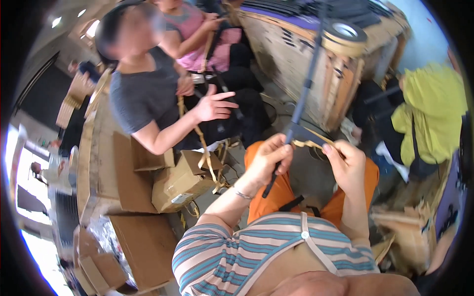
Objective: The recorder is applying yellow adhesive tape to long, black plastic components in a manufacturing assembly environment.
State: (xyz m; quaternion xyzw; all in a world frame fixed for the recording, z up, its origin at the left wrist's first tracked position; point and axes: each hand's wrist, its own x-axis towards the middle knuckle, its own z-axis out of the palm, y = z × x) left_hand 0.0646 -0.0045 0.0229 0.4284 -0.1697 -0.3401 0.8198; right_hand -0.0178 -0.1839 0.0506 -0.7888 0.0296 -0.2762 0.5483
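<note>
A long, thin dark pole point(305, 89) slants up and away in front of me, with its lower end near my lap. My left hand point(273, 157) is closed around it close to that end. A dark flat strip point(312, 136) with a yellowish tape edge stretches from the pole to my right hand point(347, 164). The thumb and fingers of that hand pinch the strip's free end. A crinkled piece of yellowish tape point(305, 144) hangs between my hands.
Ahead, a wooden bench point(291, 47) bears a roll of tape point(344, 33). At left, a co-worker's hand point(216, 104) is near hanging tape strips point(205, 153). Cardboard boxes point(181, 181) stand at left; a yellow-green garment point(427, 113) lies at right.
</note>
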